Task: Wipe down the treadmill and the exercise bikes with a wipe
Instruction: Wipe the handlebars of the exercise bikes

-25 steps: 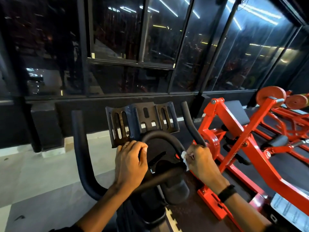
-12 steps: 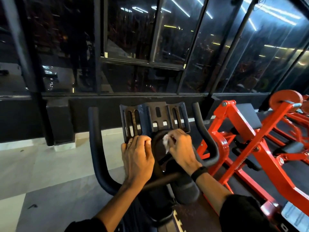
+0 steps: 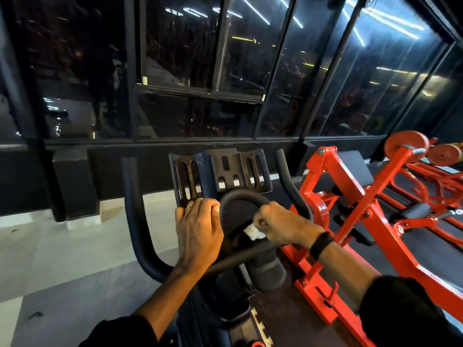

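Person standing at a black exercise bike point(image 3: 235, 251) with padded tubular handlebars, arms reaching forward in dark sleeves. Left hand point(image 3: 198, 231), ring on one finger, lies palm-down with fingers curled over the left side of the bike's inner loop bar and the lower edge of the slotted black metal console tray point(image 3: 220, 171). Right hand point(image 3: 283, 226), black band at the wrist, is closed in a fist-like pinch on a small crumpled white wipe point(image 3: 254, 232), which is held against the centre of the handlebar assembly, inside the loop; exactly which part it touches is probably the dark stem, though shadow obscures it. Just right of the bike stands a red steel-frame weight machine point(image 3: 350, 196). The floor point(image 3: 50, 259) is pale grey, with dark mat beneath the machines. Behind, dark glass window panels point(image 3: 188, 58) reflect ceiling strip lights.
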